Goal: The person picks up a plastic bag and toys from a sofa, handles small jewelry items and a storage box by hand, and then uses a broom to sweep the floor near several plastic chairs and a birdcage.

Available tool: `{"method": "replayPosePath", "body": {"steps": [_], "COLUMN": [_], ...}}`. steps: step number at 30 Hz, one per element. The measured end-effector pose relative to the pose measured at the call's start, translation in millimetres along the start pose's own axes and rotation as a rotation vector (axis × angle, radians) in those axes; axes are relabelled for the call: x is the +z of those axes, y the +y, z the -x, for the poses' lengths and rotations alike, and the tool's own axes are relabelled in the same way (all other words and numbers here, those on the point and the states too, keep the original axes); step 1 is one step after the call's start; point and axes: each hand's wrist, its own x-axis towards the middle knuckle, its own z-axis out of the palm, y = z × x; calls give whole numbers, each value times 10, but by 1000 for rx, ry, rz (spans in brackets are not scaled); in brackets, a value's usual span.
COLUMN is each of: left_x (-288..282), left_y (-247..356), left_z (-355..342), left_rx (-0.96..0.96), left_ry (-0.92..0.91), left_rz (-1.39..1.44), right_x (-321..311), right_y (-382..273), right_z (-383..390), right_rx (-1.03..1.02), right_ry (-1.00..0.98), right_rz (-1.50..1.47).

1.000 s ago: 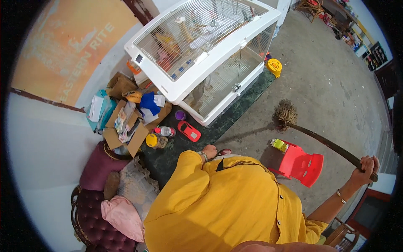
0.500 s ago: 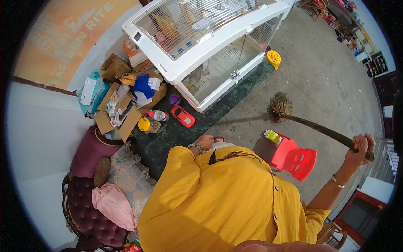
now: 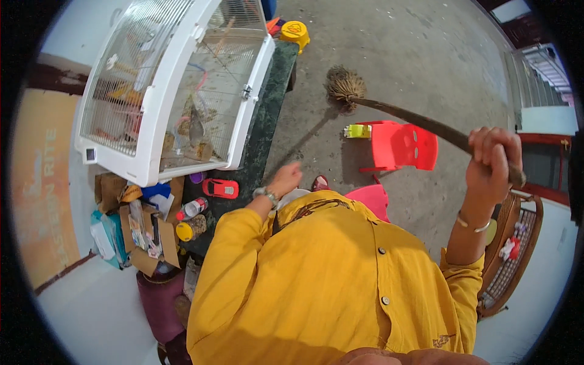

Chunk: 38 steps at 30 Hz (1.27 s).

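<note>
My right hand (image 3: 494,161) is closed around the upper end of a broom's long, slightly curved wooden handle (image 3: 420,120), raised at the right. The handle slants away to the left, down to the bushy fibre head (image 3: 345,88) of the broom on the concrete floor. In front of my belly is my left hand (image 3: 286,179), just past the edge of a dark green marbled table (image 3: 272,115). Its fingers look curled, and nothing shows in them. A bracelet circles that wrist.
A red child's chair (image 3: 398,146) with a yellow-green box (image 3: 358,131) stands ahead right; a pink seat (image 3: 371,199) is nearer. On the table are a white cage (image 3: 246,125), a red toy car (image 3: 221,188) and jars. A rattan chair (image 3: 517,255) is at right.
My view has turned to the right, so cage and table sit further left. My left hand has come forward from my belly. My right hand keeps its hold on the broom.
</note>
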Motion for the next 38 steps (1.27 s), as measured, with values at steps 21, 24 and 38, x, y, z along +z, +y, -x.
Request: {"method": "replayPosePath", "body": {"steps": [21, 24, 38], "left_x": [65, 185, 598], "left_y": [2089, 2022, 1650], "left_z": [-833, -1193, 128], "left_rx": [840, 789, 861], "left_ry": [189, 199, -316], "left_rz": [66, 20, -86], "right_x": [724, 800, -261], "right_y": [-445, -334, -1032], "right_z": [37, 243, 930], "right_rx": [67, 134, 196], "right_ry": [-474, -393, -421], "right_rz": [84, 260, -179]}}
